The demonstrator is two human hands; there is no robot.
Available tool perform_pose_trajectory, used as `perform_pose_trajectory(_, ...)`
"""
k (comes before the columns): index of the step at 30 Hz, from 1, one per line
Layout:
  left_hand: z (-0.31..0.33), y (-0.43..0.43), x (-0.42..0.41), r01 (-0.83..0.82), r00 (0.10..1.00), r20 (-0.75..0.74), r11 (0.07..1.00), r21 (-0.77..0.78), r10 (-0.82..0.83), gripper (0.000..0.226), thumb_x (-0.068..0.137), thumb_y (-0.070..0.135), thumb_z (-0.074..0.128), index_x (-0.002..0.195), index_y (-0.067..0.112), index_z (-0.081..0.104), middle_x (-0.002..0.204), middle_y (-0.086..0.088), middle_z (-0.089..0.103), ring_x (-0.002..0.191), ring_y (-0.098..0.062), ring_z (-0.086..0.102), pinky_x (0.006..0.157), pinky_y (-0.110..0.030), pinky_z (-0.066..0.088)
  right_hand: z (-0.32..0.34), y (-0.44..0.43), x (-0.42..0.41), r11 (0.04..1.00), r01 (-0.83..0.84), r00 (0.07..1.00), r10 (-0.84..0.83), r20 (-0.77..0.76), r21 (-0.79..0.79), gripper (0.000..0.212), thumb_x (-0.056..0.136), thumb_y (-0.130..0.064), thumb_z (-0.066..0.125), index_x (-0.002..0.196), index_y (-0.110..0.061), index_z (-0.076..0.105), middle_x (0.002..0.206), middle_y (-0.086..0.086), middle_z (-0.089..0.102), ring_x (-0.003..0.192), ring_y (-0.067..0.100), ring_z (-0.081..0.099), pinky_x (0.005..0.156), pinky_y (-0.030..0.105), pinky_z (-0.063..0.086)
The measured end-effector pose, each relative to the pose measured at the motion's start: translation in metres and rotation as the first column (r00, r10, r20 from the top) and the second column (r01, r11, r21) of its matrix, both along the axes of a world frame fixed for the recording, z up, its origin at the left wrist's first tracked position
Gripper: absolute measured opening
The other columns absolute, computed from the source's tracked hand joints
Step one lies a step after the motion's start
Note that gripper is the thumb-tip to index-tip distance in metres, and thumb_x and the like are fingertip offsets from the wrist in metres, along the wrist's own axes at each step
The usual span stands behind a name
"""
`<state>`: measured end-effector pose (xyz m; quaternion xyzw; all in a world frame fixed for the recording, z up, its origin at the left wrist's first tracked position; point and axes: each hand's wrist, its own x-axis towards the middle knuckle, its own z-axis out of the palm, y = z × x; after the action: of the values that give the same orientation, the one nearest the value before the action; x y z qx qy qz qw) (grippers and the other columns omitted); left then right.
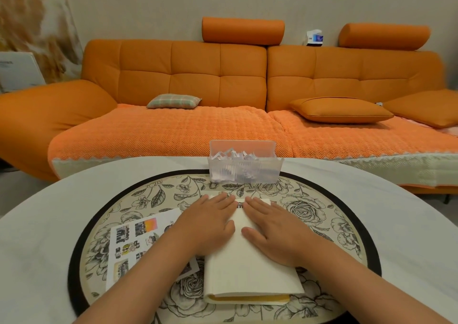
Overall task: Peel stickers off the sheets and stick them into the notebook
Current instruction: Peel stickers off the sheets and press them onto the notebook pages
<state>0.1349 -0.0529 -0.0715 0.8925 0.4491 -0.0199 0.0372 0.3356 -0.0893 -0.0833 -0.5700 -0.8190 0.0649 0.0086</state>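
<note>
**Both hands flat on the notebook**

The left hand (208, 220) and right hand (270, 227) lie palm-down side by side on the cream-paged, yellow-covered notebook (247, 269), fingers straight and close together, gripping nothing. The notebook sits on a round rose-patterned mat with a black rim (322, 214). The white printed sticker sheet (131, 244) lies just left of it, partly under the left forearm. A clear plastic box (244, 167) stands beyond.

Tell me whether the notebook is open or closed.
Open: the notebook lies with blank white pages up, its ring binding showing between the left hand and right hand, both flat on it.
</note>
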Motion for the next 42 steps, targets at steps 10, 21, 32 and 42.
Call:
perform_pose_trajectory(10, 0.009, -0.008, -0.002, 0.003, 0.999, 0.033, 0.994, 0.105, -0.006, 0.06, 0.101, 0.041, 0.015, 0.153, 0.021, 0.037, 0.162, 0.008, 0.03, 0.151, -0.007, 0.019, 0.121, -0.028, 0.018, 0.0, -0.005, 0.008, 1.0, 0.009, 0.999, -0.008, -0.033, 0.026, 0.065, 0.104, -0.056, 0.024, 0.161, -0.028, 0.01, 0.167, -0.012, 0.003, 0.153, 0.003, 0.002, 0.125, 0.036, 0.013)
perform_pose_trajectory(21, 0.001, -0.021, -0.025, -0.061, 0.959, 0.282, 0.992, 0.11, 0.028, 0.053, 0.103, 0.046, 0.038, 0.155, 0.036, 0.031, 0.163, 0.02, 0.02, 0.152, -0.001, 0.006, 0.121, -0.03, 0.012, 0.028, -0.019, -0.008, 0.974, 0.022, 0.986, -0.058, 0.156, 0.224, 0.058, 0.102, -0.055, 0.027, 0.153, -0.027, 0.03, 0.158, -0.003, 0.038, 0.141, 0.021, 0.04, 0.111, 0.043, 0.035)
perform_pose_trajectory(32, 0.018, -0.052, -0.116, -0.249, 0.902, 0.372, 0.968, 0.034, 0.219, 0.025, 0.098, 0.035, 0.053, 0.122, 0.037, 0.059, 0.126, 0.023, 0.049, 0.123, 0.0, 0.042, 0.098, -0.025, 0.041, 0.039, -0.03, -0.084, 0.965, -0.21, 0.972, 0.224, -0.076, 0.158, 0.05, 0.097, -0.053, 0.05, 0.141, -0.03, 0.055, 0.145, -0.01, 0.055, 0.13, 0.016, 0.048, 0.109, 0.039, 0.04)
perform_pose_trajectory(42, 0.012, -0.088, -0.171, -0.241, 0.967, 0.051, 0.961, -0.134, 0.249, 0.107, 0.078, 0.078, 0.058, 0.159, 0.034, 0.004, 0.166, 0.016, 0.0, 0.153, -0.009, -0.001, 0.123, -0.034, 0.006, 0.03, -0.029, -0.134, 0.947, -0.322, 0.946, 0.322, 0.042, -0.009, 0.08, 0.089, -0.069, 0.053, 0.156, -0.031, 0.03, 0.165, -0.01, 0.024, 0.151, 0.014, 0.02, 0.123, 0.041, 0.014)
